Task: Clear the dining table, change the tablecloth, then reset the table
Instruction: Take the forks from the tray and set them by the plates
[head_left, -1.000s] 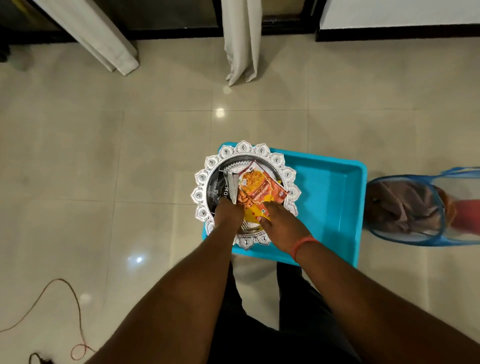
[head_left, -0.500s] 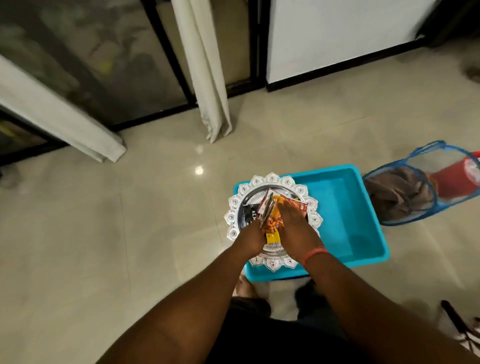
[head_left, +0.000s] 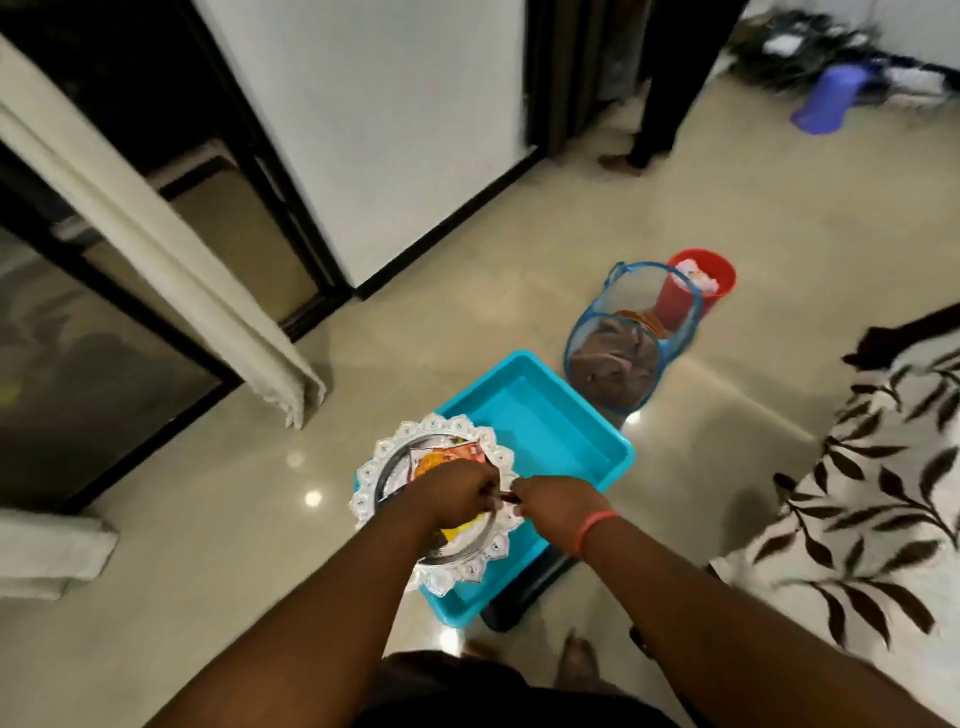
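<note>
Silver, with a scalloped rim, the round tray sits low in the view, overlapping the near-left corner of a turquoise plastic tub on the floor. The left hand covers the tray's middle with its fingers curled down onto the snack packets lying there; whether it grips them or only presses them cannot be told, since the fingertips are hidden under the knuckles. The right hand, with an orange band at the wrist, meets the left over the tray's right rim, its fingers curled around something small and dark — what that is cannot be made out.

Only the far edge of the packets shows: orange and red print, with a yellow patch peeking out below the left hand. The lettering is too blurred to read. The top packet's long axis runs from near to far, its upper edge pointing away from the person.

Beyond the tub stands a blue mesh hamper holding brown cloth, and just behind it a red bucket. At the right edge a white cloth with dark leaf print is cut off.
</note>
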